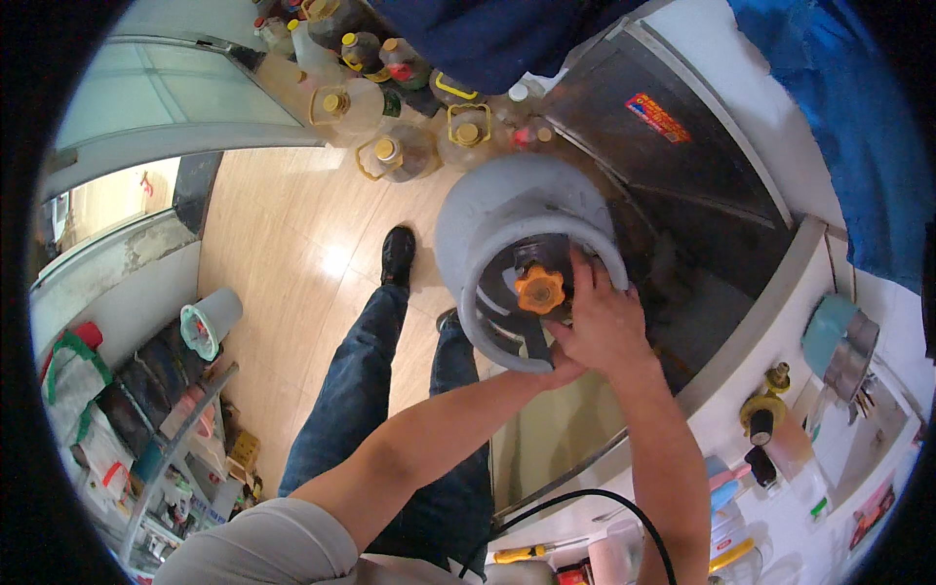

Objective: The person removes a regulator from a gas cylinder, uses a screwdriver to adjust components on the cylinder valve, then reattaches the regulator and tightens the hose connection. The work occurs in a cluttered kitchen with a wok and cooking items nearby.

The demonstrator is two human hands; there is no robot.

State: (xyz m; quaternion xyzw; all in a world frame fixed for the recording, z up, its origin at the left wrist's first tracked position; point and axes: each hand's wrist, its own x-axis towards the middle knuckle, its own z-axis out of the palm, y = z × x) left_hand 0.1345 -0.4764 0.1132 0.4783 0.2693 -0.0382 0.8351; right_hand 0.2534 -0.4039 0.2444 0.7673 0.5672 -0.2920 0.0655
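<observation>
A grey gas cylinder with a round collar stands before me, an orange star-shaped valve knob inside the collar. My right hand lies at the collar's right side, fingers stretched and spread beside the valve. Its thumb points toward the knob, below it. What the fingertips touch is hard to make out. My left hand meets the collar's lower edge under my right hand, and its fingers are hidden. On the ledge at the right lies a brass regulator-like fitting with a black end.
Several large plastic bottles with yellow caps crowd the floor beyond the cylinder. An open dark cabinet is at the right. A white bin and a cluttered rack stand left. A black cable curves near my right forearm.
</observation>
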